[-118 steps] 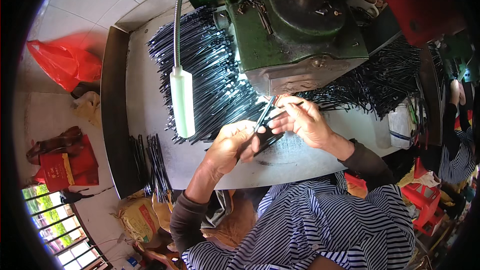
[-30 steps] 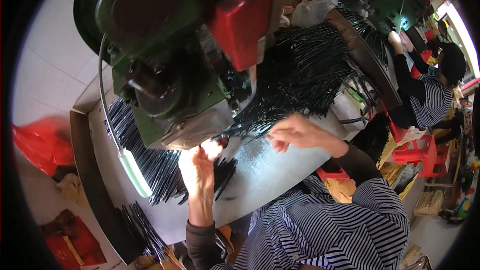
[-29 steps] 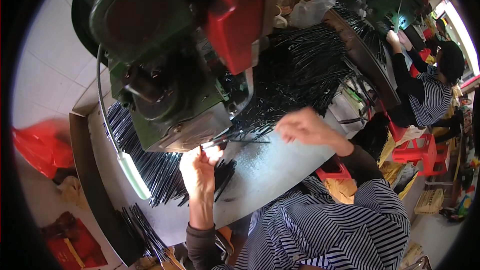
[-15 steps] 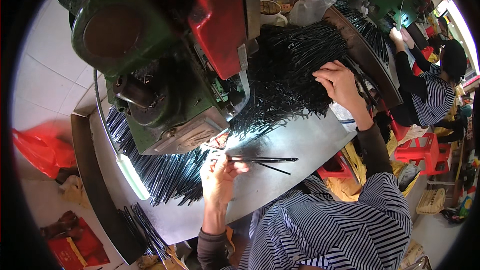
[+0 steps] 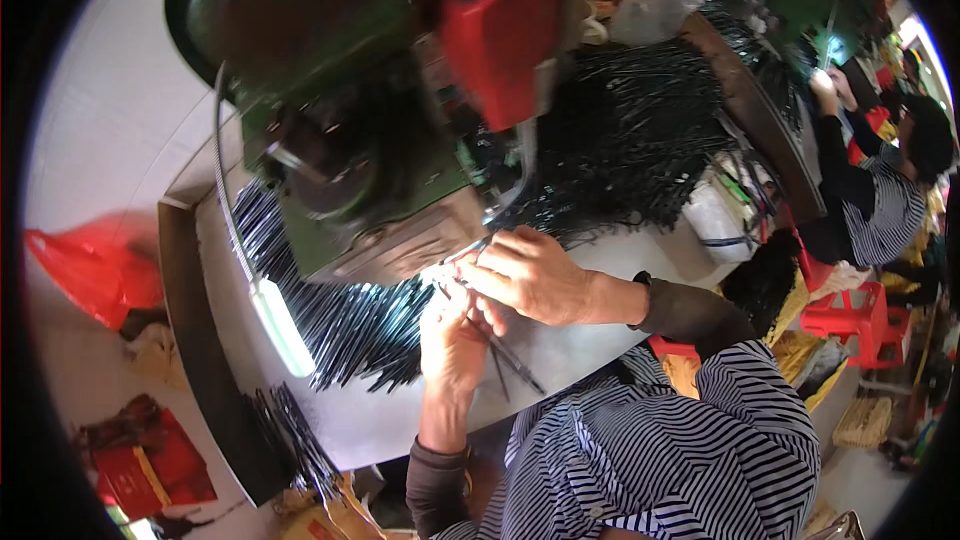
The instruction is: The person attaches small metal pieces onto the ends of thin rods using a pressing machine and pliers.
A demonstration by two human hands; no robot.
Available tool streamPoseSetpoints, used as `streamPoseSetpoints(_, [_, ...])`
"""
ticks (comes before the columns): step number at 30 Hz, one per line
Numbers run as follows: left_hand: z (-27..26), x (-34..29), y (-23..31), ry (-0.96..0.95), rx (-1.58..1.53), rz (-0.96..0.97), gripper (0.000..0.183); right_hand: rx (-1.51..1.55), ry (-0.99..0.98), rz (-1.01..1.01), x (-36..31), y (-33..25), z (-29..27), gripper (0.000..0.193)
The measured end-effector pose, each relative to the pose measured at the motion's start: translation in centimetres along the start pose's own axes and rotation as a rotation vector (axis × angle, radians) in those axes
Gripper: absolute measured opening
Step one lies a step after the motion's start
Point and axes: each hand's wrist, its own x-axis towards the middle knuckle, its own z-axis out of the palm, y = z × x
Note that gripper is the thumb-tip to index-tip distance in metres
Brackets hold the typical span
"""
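My left hand [image 5: 455, 338] is closed around several thin black rods [image 5: 518, 368], whose ends stick out below its fingers toward the table's near edge. My right hand [image 5: 535, 277] has its fingers pinched just above the left fingertips, and what they hold is too small and blurred to make out. Both hands meet under the lower front of a green machine [image 5: 365, 160] with a red part [image 5: 500, 30], in a bright patch of light. Left of my hands, a heap of shiny black rods [image 5: 350, 335] lies under the machine.
A larger pile of black rods [image 5: 640, 130] covers the table's far right. A lit lamp [image 5: 283, 330] on a bendable neck hangs at left. Raised brown edging [image 5: 195, 340] borders the metal table [image 5: 590, 270]. Another person [image 5: 880, 180] works at a similar machine on the right.
My right hand has come from the far pile down to my left hand. The rods in my left hand now slant downward instead of pointing right. The view has shifted slightly.
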Motion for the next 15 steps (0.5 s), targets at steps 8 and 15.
streamPoseSetpoints(8, [-0.8, 0.5, 0.5, 0.297, 0.110, 0.052, 0.013, 0.898, 0.023, 0.796, 0.7, -1.0, 3.1, 0.011])
streamPoseSetpoints(15, [-1.1, 1.0, 0.6, 0.240, 0.445, 0.320, 0.015, 0.976, 0.044, 0.905, 0.4, -0.8, 3.3, 0.012])
